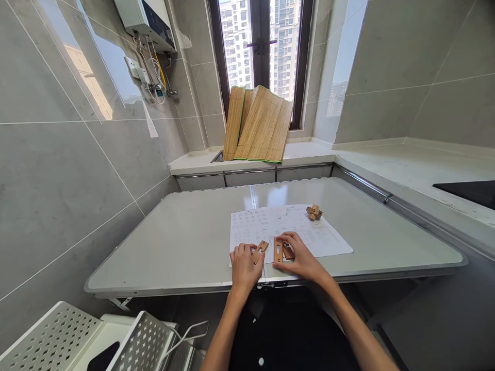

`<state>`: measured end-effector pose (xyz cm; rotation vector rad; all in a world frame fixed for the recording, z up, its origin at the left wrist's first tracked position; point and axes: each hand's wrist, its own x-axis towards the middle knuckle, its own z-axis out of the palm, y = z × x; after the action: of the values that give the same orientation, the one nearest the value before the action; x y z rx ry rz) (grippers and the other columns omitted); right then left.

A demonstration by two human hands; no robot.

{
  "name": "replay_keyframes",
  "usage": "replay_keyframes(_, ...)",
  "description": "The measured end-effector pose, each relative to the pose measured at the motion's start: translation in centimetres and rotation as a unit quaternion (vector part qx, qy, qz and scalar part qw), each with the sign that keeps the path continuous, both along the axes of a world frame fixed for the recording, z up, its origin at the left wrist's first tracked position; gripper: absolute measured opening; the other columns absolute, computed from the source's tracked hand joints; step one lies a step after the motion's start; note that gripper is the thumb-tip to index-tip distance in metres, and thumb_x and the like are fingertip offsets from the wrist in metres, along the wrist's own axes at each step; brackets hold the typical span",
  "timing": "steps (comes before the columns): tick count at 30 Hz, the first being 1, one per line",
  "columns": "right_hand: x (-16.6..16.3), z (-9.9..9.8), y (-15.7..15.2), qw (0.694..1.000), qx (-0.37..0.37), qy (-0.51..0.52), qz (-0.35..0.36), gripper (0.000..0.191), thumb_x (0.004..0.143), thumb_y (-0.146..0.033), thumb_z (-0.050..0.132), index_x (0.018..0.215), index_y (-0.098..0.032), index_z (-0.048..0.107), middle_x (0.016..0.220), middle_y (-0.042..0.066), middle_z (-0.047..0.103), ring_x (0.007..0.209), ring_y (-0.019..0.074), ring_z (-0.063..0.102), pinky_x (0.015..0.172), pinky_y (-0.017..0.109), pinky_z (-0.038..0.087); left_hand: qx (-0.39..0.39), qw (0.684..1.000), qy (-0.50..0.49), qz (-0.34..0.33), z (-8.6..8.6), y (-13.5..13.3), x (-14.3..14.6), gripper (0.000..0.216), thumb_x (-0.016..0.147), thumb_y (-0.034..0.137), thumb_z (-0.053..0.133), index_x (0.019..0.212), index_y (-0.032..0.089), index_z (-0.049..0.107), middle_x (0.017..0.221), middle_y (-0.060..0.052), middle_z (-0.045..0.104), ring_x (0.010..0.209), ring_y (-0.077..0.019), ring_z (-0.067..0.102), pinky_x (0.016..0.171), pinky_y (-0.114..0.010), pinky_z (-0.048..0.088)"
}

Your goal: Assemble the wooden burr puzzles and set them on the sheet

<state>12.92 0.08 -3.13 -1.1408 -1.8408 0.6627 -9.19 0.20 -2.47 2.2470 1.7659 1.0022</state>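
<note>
My left hand (244,267) rests near the table's front edge with its fingers curled on a small notched wooden puzzle piece (260,250). Just to its right, my right hand (299,257) pinches two more wooden pieces (282,251), one upright and one behind it. All lie on a printed white sheet of paper (286,232). Farther back on the sheet sits an assembled wooden burr puzzle (314,212), apart from both hands.
The grey folding table (181,242) stands in a tiled corner. A rolled bamboo mat (258,124) leans at the window. A white counter (417,165) with a black cooktop (469,191) runs along the right. White perforated metal racks (93,340) stand at the lower left.
</note>
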Motion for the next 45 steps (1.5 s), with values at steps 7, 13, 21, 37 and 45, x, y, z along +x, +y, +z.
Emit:
replay_keyframes(7, 0.0, -0.2, 0.1, 1.000, 0.001, 0.004, -0.004, 0.065, 0.076, -0.043, 0.088, 0.132, -0.028, 0.057, 0.137, 0.009, 0.048, 0.132, 0.0303, 0.056, 0.117, 0.050, 0.046, 0.014, 0.999, 0.018, 0.035, 0.1, -0.2, 0.5, 0.023, 0.092, 0.042, 0.067, 0.088, 0.019, 0.066, 0.099, -0.012, 0.066, 0.102, -0.0349, 0.058, 0.092, -0.053, 0.044)
replay_keyframes(13, 0.0, -0.3, 0.2, 1.000, 0.015, 0.007, -0.017, 0.064, 0.076, -0.040, 0.086, 0.132, -0.028, 0.057, 0.137, 0.009, 0.047, 0.134, 0.0306, 0.055, 0.118, 0.050, 0.046, 0.005, 1.000, 0.000, -0.016, 0.6, -0.5, 0.4, 0.025, 0.104, 0.039, 0.051, 0.091, 0.023, 0.065, 0.095, -0.009, 0.069, 0.096, -0.0300, 0.061, 0.088, -0.045, 0.047)
replay_keyframes(21, 0.0, -0.8, 0.2, 0.998, 0.009, 0.051, -0.024, 0.070, 0.078, -0.040, 0.085, 0.139, -0.031, 0.051, 0.143, 0.009, 0.037, 0.116, 0.0254, 0.062, 0.106, 0.048, 0.057, -0.034, 0.995, -0.058, -0.074, 1.5, -1.2, 0.2, 0.027, 0.108, 0.040, 0.042, 0.103, 0.025, 0.065, 0.093, -0.005, 0.075, 0.087, -0.0245, 0.070, 0.075, -0.033, 0.050)
replay_keyframes(37, -0.2, -0.3, -0.2, 0.999, 0.030, 0.044, -0.006, 0.070, 0.082, -0.031, 0.078, 0.144, -0.035, 0.047, 0.149, 0.009, 0.035, 0.088, 0.0175, 0.061, 0.078, 0.041, 0.063, -0.067, 0.988, -0.074, -0.114, 2.2, -1.4, 0.2, 0.030, 0.107, 0.044, 0.046, 0.098, 0.026, 0.068, 0.087, -0.002, 0.077, 0.078, -0.0224, 0.072, 0.069, -0.029, 0.046)
replay_keyframes(45, -0.7, 0.3, -0.5, 0.998, 0.063, -0.002, 0.005, 0.071, 0.087, -0.021, 0.068, 0.150, -0.037, 0.039, 0.149, 0.010, 0.034, 0.075, 0.0136, 0.060, 0.072, 0.039, 0.062, -0.068, 0.988, -0.075, -0.119, 2.3, -1.5, 0.3, 0.028, 0.106, 0.042, 0.047, 0.094, 0.026, 0.067, 0.084, -0.002, 0.076, 0.075, -0.0217, 0.070, 0.069, -0.028, 0.043)
